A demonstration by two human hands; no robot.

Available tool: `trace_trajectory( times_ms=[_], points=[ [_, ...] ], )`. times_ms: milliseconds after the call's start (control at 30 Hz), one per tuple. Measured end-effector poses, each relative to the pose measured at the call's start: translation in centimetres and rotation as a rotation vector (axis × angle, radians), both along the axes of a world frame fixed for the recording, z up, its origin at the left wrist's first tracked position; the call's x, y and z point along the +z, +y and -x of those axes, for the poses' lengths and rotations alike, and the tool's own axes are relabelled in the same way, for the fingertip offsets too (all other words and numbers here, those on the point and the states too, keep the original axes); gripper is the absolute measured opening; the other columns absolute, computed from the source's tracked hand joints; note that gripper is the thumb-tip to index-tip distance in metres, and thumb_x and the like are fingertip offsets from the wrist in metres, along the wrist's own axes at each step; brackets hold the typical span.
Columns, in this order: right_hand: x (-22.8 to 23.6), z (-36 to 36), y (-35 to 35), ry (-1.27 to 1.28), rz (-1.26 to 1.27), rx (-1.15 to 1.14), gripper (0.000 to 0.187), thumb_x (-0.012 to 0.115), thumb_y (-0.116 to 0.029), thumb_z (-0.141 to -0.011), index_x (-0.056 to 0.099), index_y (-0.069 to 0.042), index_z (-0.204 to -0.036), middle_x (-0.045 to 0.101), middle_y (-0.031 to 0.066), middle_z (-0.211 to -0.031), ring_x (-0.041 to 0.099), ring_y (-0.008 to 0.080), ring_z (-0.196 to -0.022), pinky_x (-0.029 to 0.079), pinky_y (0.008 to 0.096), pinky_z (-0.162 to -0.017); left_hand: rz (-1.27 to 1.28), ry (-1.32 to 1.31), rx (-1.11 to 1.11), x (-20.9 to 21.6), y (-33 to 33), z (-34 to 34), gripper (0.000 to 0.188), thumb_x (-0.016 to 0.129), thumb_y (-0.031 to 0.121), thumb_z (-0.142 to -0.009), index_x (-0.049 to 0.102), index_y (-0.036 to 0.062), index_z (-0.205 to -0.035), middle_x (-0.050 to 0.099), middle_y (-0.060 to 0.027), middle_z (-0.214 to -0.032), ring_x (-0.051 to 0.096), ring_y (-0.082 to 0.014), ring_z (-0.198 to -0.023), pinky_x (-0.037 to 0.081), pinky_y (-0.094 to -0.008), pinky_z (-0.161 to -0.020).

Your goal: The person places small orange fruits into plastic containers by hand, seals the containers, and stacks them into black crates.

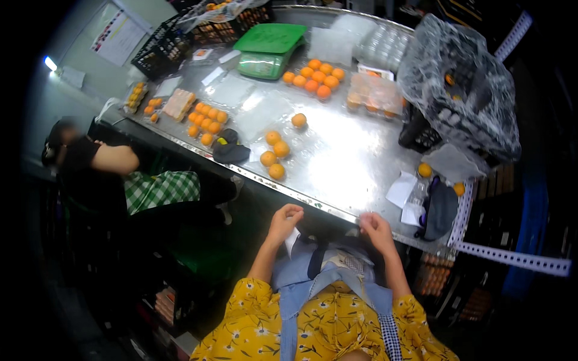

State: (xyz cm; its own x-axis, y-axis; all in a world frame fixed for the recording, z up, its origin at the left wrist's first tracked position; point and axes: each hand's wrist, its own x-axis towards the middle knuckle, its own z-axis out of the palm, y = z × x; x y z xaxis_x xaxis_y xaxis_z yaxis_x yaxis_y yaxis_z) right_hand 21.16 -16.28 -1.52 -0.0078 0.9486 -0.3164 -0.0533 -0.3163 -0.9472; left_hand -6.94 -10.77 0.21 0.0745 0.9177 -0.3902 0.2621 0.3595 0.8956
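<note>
My left hand (284,224) is over my lap by the table's near edge, fingers closed in a pinch. A slip of white paper (292,240) hangs below those fingers and appears held by them. To its right, my right hand (376,231) is raised with fingers curled together; it is slightly blurred, and anything in it is too small to make out. Ahead on the metal table (337,162) lie several loose oranges (277,171). Another orange (298,120) sits a little farther off. Neither hand touches the fruit.
Farther back stand a green scale (270,39), grouped oranges (313,77) and a filled clear pack (374,93). A plastic-lined crate (457,78) is at right, near a dark rounded item (441,210). Another dark item (232,147) lies left. A person (90,162) sits at left.
</note>
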Motion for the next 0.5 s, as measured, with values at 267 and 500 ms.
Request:
trace_trajectory(
  times_ms=[267, 500],
  points=[
    [-3.6, 2.0, 19.0, -0.166, -0.021, 0.169, 0.039, 0.054, -0.022, -0.085, 0.044, 0.001, -0.115, 0.060, 0.0118, -0.074, 0.059, 0.0144, -0.059, 0.048, 0.0250, -0.054, 0.063, -0.068, 0.341, 0.2, -2.8, -0.2, 0.018, 0.060, 0.013, -0.081, 0.060, 0.0018, -0.095, 0.063, -0.0067, -0.079, 0.059, -0.0106, -0.073, 0.043, -0.0209, -0.060],
    [-2.2, 6.5, 24.0, -0.078, 0.164, 0.165, 0.045, 0.053, -0.019, -0.086, 0.037, 0.001, -0.122, 0.059, 0.0131, -0.069, 0.060, 0.0179, -0.052, 0.050, 0.0270, -0.046, 0.038, -0.040, 0.535, 1.4, -2.8, 2.3, 0.016, 0.060, 0.014, -0.082, 0.059, 0.0047, -0.096, 0.062, -0.0026, -0.075, 0.050, -0.0051, -0.054, 0.039, -0.0185, -0.048]
  ],
)
